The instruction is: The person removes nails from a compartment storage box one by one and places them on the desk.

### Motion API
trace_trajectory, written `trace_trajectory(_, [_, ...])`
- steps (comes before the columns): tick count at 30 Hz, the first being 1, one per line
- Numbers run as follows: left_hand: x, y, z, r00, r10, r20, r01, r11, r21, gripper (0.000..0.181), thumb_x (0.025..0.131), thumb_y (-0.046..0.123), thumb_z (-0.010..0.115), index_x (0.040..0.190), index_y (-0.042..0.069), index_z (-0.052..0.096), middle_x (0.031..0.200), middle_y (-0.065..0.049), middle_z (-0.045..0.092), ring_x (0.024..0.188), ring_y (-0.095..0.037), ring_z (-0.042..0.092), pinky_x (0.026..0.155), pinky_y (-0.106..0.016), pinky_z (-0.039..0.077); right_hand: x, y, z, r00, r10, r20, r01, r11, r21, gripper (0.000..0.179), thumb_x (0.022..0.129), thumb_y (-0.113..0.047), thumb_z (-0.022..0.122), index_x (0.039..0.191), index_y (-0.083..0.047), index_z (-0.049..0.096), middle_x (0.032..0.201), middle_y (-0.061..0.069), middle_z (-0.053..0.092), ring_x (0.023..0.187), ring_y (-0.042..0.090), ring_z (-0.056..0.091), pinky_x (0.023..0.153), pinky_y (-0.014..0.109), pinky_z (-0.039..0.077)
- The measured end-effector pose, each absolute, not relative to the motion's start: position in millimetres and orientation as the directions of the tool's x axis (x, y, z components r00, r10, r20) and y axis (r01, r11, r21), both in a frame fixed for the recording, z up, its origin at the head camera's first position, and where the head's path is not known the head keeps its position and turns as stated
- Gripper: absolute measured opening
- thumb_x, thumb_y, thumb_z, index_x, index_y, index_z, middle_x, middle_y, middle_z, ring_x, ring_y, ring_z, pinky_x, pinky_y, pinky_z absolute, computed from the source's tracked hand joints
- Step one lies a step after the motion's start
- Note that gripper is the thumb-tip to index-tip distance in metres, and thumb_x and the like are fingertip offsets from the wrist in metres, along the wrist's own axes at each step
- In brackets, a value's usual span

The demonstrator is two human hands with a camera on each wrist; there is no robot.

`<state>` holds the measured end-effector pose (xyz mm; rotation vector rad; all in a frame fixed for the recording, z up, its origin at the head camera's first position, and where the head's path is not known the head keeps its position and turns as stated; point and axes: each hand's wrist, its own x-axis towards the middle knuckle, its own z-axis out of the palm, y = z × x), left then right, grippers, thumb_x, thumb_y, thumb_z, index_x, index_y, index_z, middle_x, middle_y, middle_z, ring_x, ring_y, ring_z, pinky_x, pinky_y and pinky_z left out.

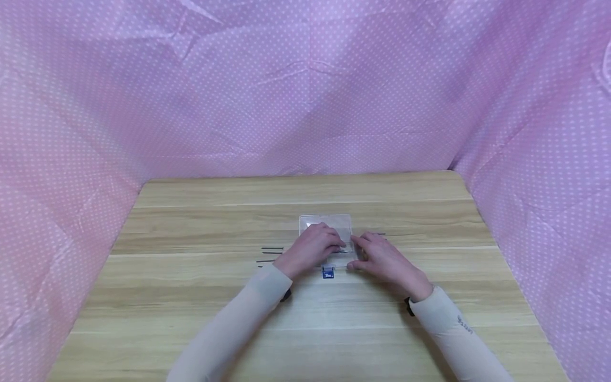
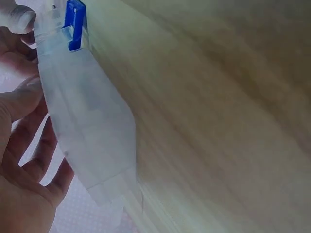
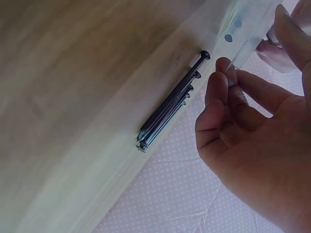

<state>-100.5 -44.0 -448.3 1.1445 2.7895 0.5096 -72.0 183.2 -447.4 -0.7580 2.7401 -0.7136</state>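
Observation:
A clear plastic box (image 1: 329,218) with a blue latch (image 2: 77,24) stands open in the middle of the table, its lid raised at the back. Over it reaches my left hand (image 1: 312,246), fingers bent down into the box. A thin metal nail (image 1: 345,252) sticks out at that hand's fingertips. My right hand (image 1: 382,257) grips the box's right side, thumb near the front corner and fingers along the wall. The right wrist view shows those fingertips (image 3: 227,65) right at the clear edge. My left palm hides part of the box's inside.
Left of the box, several nails (image 1: 272,248) lie in a spaced row, partly covered by my left wrist. More dark nails (image 3: 172,99) lie side by side to the right, mostly behind my right hand in the head view. Pink dotted cloth (image 1: 305,106) surrounds the wooden table (image 1: 215,318).

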Motion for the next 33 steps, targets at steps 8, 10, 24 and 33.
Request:
trace_trajectory(8, [-103.0, -43.2, -448.0, -0.702, 0.712, 0.03, 0.686, 0.663, 0.301, 0.018, 0.1, 0.021, 0.07, 0.115, 0.022, 0.08, 0.116, 0.009, 0.075, 0.111, -0.013, 0.061, 0.103, -0.033, 0.046, -72.3, 182.6, -447.4, -0.848, -0.523, -0.084, -0.415, 0.754, -0.51, 0.072, 0.087, -0.038, 0.084, 0.14, 0.004, 0.06, 0.101, 0.002, 0.057, 0.089, 0.019, 0.049, 0.078, 0.036, 0.044])
trace_trajectory(10, [-103.3, -43.2, -447.3, -0.693, 0.72, 0.027, 0.694, 0.656, 0.296, 0.019, 0.1, 0.021, 0.07, 0.116, 0.023, 0.079, 0.116, 0.009, 0.075, 0.111, -0.013, 0.062, 0.102, -0.033, 0.047, -72.3, 182.4, -447.3, -0.848, -0.524, -0.081, -0.417, 0.753, -0.508, 0.072, 0.087, -0.038, 0.084, 0.14, 0.004, 0.06, 0.101, 0.002, 0.057, 0.088, 0.019, 0.049, 0.078, 0.036, 0.045])
trace_trajectory(24, [-112.3, -48.8, -451.1, -0.646, 0.763, 0.009, 0.711, 0.598, 0.37, 0.018, 0.101, 0.021, 0.068, 0.114, 0.024, 0.081, 0.112, 0.013, 0.076, 0.111, -0.011, 0.061, 0.103, -0.03, 0.045, -70.7, 182.7, -447.1, -0.849, -0.525, -0.066, -0.425, 0.751, -0.504, 0.072, 0.088, -0.038, 0.083, 0.141, 0.004, 0.059, 0.111, 0.005, 0.062, 0.093, 0.02, 0.052, 0.084, 0.041, 0.049])
trace_trajectory(33, [-118.9, -60.0, -456.6, -0.547, 0.831, 0.096, 0.808, 0.495, 0.321, 0.015, 0.098, 0.019, 0.071, 0.106, 0.022, 0.083, 0.103, 0.011, 0.077, 0.108, -0.013, 0.063, 0.102, -0.032, 0.047, -70.0, 183.1, -445.6, -0.849, -0.524, -0.07, -0.425, 0.755, -0.5, 0.071, 0.089, -0.038, 0.082, 0.142, 0.004, 0.058, 0.117, 0.009, 0.064, 0.098, 0.021, 0.055, 0.088, 0.043, 0.051])
